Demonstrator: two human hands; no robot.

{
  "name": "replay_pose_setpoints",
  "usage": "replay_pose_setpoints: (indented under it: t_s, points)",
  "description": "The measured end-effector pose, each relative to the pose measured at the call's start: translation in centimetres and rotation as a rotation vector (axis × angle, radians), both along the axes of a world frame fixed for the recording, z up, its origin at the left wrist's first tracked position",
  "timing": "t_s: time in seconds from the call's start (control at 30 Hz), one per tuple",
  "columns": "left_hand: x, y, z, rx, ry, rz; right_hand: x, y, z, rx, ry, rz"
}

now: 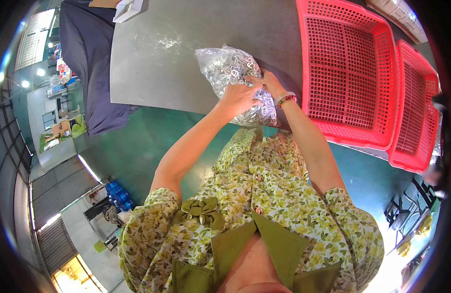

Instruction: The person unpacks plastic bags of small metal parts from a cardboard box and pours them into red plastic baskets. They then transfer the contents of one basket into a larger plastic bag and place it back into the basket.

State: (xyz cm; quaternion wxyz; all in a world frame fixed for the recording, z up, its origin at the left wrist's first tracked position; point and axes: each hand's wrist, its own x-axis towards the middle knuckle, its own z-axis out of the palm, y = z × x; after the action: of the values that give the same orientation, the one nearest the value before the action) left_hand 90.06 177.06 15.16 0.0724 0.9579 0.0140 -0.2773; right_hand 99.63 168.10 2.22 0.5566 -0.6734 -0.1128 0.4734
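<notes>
A clear plastic bag (229, 65) packed with small silvery metal pieces lies at the near edge of the grey table (152, 63). Its near end hangs slightly over that edge, close to my body. My left hand (238, 97) lies across the middle of the bag, fingers bent and closed on the plastic. Just right of it, my right hand (270, 84) grips the bag's right side, its fingertips meeting those of the left. A beaded bracelet (286, 99) circles my right wrist. The exact kind of metal pieces cannot be made out.
To the right stands a large red plastic basket (306, 73), with a second red basket (397, 112) beyond it. A cardboard carton (401, 17) is at the far right. A small white box (128, 10) sits at the table's far left, near dark cloth (86, 63).
</notes>
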Motion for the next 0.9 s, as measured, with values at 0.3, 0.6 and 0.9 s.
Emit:
replay_pose_setpoints:
  t_s: [0.3,0.6,0.9]
  points:
    - [-2.4,0.4,1.1,-0.252,-0.197,-0.508,1.7,-1.2,-0.6,-0.175,-0.199,-0.163]
    - [-14.0,3.1,0.0,-0.713,-0.486,0.263,5.1,-5.8,-1.9,-0.3,-0.398,-0.221]
    - [-7.3,-0.3,-3.3,-0.862,-0.77,0.557,1.1,-10.9,8.8,-0.19,-1.139,0.183]
